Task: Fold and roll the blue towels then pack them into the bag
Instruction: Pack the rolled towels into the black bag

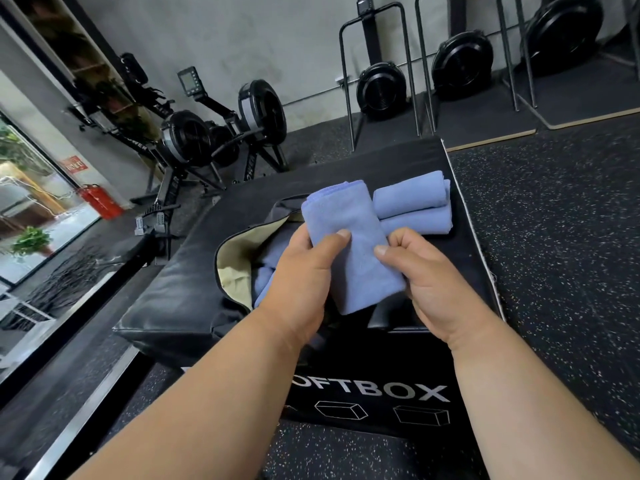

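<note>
Head view: bag (239, 258) interior largely hidden behind hands (304, 271) with towel (349, 244).

Folded blue towel (349, 244) between both hands (367, 271), above open bag (235, 261)

Two bare forearms and hands, seen from above

The left hand (304, 268) and right hand (424, 275) wore no gloves, rings or watch. Both forearms were uncovered right down to the bottom edge of the view, with no sleeve showing. The fingernails were short and unpainted, and the fingers broad.
</note>
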Motion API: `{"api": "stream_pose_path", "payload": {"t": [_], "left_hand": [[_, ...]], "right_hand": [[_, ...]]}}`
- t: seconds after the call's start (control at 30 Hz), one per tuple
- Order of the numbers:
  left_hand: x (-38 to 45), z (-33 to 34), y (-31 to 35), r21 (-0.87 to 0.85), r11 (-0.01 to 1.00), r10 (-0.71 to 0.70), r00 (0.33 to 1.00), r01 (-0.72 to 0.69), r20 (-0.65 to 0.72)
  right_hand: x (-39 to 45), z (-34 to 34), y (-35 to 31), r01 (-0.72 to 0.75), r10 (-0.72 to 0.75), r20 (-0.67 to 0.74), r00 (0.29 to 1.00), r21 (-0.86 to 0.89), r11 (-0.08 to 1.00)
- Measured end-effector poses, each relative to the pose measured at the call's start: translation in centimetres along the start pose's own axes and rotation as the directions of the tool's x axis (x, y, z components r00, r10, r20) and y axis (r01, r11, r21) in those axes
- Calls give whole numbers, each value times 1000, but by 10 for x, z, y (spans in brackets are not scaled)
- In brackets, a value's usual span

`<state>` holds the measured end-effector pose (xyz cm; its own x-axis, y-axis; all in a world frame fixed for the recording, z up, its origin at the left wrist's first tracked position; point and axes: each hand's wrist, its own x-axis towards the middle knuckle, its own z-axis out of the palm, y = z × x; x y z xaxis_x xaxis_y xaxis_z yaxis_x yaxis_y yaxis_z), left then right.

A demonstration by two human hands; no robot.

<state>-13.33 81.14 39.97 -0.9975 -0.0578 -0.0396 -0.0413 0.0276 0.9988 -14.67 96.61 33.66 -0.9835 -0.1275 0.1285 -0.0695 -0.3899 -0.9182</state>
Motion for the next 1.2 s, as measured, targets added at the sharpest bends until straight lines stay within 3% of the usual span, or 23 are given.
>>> {"api": "stream_pose_path", "payload": {"t": [0.27, 0.4, 0.57, 0.73, 0.9, 1.2], "left_hand": [[-21, -15, -7, 23, 998, -68, 997, 67, 40], [-22, -37, 0, -6, 999, -49, 998, 49, -29], [-7, -89, 12, -2, 988, -151, 973, 153, -176], [4, -121, -5, 32, 947, -300, 914, 320, -274], [18, -124, -10, 55, 928, -334, 890, 368, -308], [39, -140, -21, 175, 895, -329, 871, 411, -364]], "right_hand": [[-1, 30, 5, 112, -106, -92, 990, 71, 991], [0, 50, 6, 81, -76, -71, 995, 73, 994], [5, 54, 11, 86, -122, -103, 987, -299, 950], [13, 56, 21, 107, -201, -56, 978, -691, 714], [16, 61, 28, 146, -202, 28, 979, -786, 600], [25, 67, 38, 135, -131, 68, 989, -778, 613]]}}
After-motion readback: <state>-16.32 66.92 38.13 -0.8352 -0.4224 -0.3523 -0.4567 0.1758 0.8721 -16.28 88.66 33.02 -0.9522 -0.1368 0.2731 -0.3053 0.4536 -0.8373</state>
